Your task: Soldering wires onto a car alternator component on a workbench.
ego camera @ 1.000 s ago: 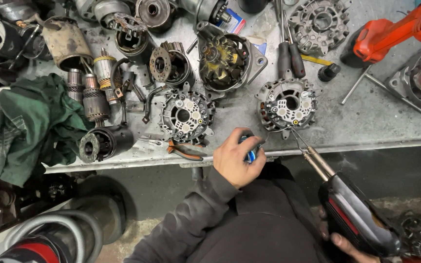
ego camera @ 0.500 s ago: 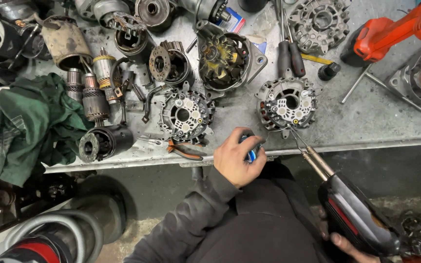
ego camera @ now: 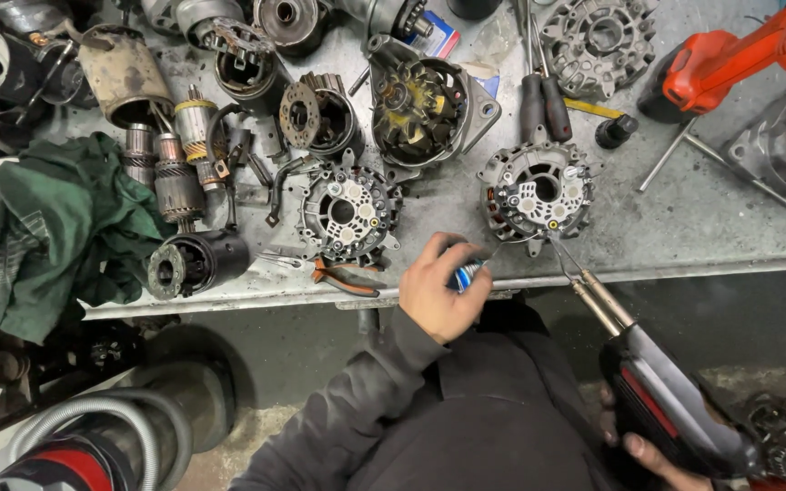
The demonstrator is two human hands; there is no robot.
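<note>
Solder wire runs from a small blue spool [ego camera: 468, 273] gripped in the person's left hand [ego camera: 438, 286], fingers wrapped tight around it at the tabletop's [ego camera: 684, 227] near edge. The right hand [ego camera: 639, 441], low by the person's lap, is closed around the dark grip of a soldering gun [ego camera: 657, 400]; its thin metal tip reaches up to the near rim of an alternator rectifier housing [ego camera: 539, 193], which sits on the tabletop close to that near edge, just beyond the spool. A second, similar housing [ego camera: 349, 211] lies to its left, with orange-handled pliers [ego camera: 343, 277] between it and the edge. A crumpled green rag [ego camera: 47, 227] covers the tabletop's left end, rotors and a black motor casing [ego camera: 195, 262] beside it. An orange power tool [ego camera: 739, 59] rests at the far right corner.
</note>
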